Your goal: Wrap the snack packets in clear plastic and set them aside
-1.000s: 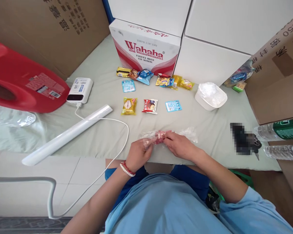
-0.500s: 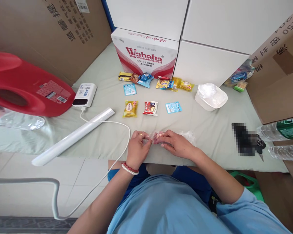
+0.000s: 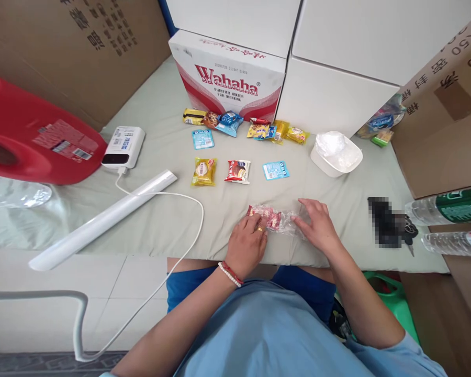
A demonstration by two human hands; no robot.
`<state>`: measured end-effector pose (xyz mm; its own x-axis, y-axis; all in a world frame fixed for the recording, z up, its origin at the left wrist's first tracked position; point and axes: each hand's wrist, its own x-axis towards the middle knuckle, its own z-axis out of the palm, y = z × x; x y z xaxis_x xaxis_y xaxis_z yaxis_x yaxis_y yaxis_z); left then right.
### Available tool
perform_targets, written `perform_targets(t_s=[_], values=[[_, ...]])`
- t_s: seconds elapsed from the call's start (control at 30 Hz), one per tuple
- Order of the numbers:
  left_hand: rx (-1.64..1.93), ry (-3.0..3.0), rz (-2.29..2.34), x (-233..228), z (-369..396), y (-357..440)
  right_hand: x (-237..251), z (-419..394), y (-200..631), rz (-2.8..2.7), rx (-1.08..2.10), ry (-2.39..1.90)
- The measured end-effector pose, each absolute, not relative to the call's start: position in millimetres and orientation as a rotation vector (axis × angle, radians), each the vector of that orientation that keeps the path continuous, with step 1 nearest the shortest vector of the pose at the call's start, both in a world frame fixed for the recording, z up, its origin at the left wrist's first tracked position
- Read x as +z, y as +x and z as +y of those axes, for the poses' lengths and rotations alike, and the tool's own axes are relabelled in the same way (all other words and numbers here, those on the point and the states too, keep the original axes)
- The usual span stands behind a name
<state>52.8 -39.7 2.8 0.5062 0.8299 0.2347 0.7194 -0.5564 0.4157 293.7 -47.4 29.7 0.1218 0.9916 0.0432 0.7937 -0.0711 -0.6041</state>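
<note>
- Presently, against the earlier views, the clear bag (image 3: 279,221) with its red snack packet (image 3: 264,215) lies further right along the near edge of the green cloth (image 3: 172,220), flat and drawn out rather than bunched between the hands; judged from this, the packet is in and the bag is being flattened.
- Left hand (image 3: 246,243) has followed it right; fingertips pressed down on the bag's left end over the packet; whether they pinch the film cannot be told.
- Right hand (image 3: 316,225), previously curled at the bag, is now spread flat on its right end.
- Count, largest first: one red jug (image 3: 35,141); one Wahaha carton (image 3: 227,78); one white tube (image 3: 102,220); two water bottles (image 3: 447,207); one white tub (image 3: 335,154); one power bank (image 3: 123,146).
- Loose snacks: three in the near row (image 3: 237,171), one blue packet (image 3: 202,139) behind, and a heap by the carton (image 3: 243,125) too overlapped to count.
</note>
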Motion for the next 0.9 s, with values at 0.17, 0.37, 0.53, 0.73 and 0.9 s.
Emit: perform_targets(t_s=[0.17,0.37,0.53,0.73,0.9], values=[[0.632,2.543,1.331,-8.8,-42.8,51.5,35.6,-62.6,304.2,-1.853,0.571,-2.07],[0.589,2.641,1.293,-14.8,-47.6,56.1,79.3,-36.1,268.3,-1.686,0.827,-1.922],[0.596,2.634,1.222,-6.2,-56.4,52.6,61.8,7.4,204.5,-1.969,0.827,-1.883],[0.962,2.137,1.346,3.5,-52.0,18.3,32.0,9.9,195.1,-2.118,0.758,-1.777],[0.699,2.045,1.751,5.1,-26.3,33.7,29.3,-8.8,206.6,-2.003,0.817,-1.513]])
